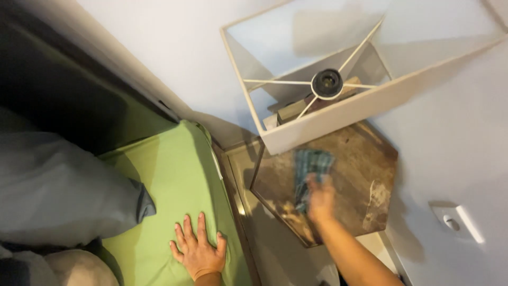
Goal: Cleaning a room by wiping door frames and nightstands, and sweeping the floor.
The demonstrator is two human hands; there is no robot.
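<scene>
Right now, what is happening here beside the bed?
A person leans over a small hexagonal brown wooden side table that stands under a white square lampshade. The right hand presses a blue-green checked cloth onto the tabletop; the hand and cloth look blurred. The left hand rests flat, fingers spread, on the green bed sheet near a grey pillow. A white wall switch is on the right.

The cloth (312,167) is green and blue with checks. It is bunched up and looks blurry. It lies on the brown table top (365,175), just under the white lamp shade. The right hand (320,200) holds it.
</scene>
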